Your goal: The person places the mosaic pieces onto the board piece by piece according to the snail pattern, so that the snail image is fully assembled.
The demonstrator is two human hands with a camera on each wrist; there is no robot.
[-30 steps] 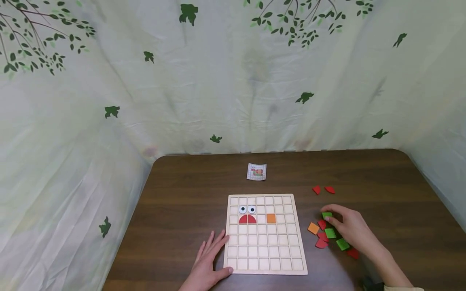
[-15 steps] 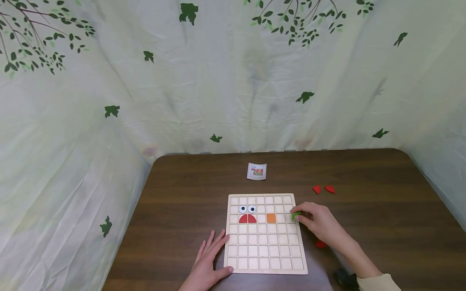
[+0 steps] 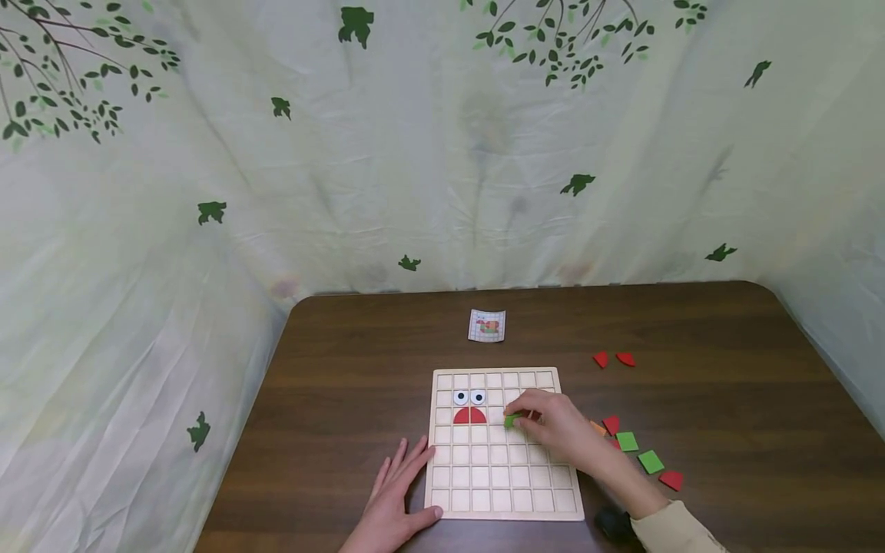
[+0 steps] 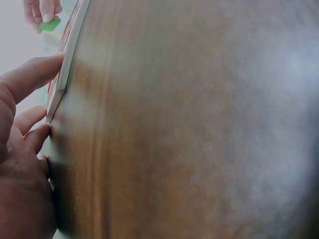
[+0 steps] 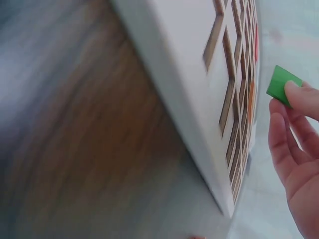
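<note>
My right hand [image 3: 560, 430] pinches a green square tile [image 3: 511, 421] between thumb and fingers, over the upper middle of a pale wooden grid board [image 3: 512, 517]. In the right wrist view the green tile [image 5: 279, 82] is held above the board's surface. On the board sit two eye tiles [image 3: 461, 398] with two red quarter-round tiles [image 3: 462, 416] beneath them. An orange tile [image 5: 250, 99] on the board shows in the right wrist view; my right hand hides it in the head view. My left hand [image 3: 394, 499] rests with extended fingers against the board's left edge, thumb at its near corner.
Right of the board lie loose green tiles [image 3: 651, 461], red tiles [image 3: 671, 481] and an orange tile [image 3: 598, 428], partly behind my right arm. Two red pieces [image 3: 625, 359] lie farther back. A small picture card [image 3: 487, 326] lies beyond the board on the brown table [image 3: 359, 353].
My right hand has picked up a green tile from the loose pieces and carried it left over the board. My left hand has stayed in place.
</note>
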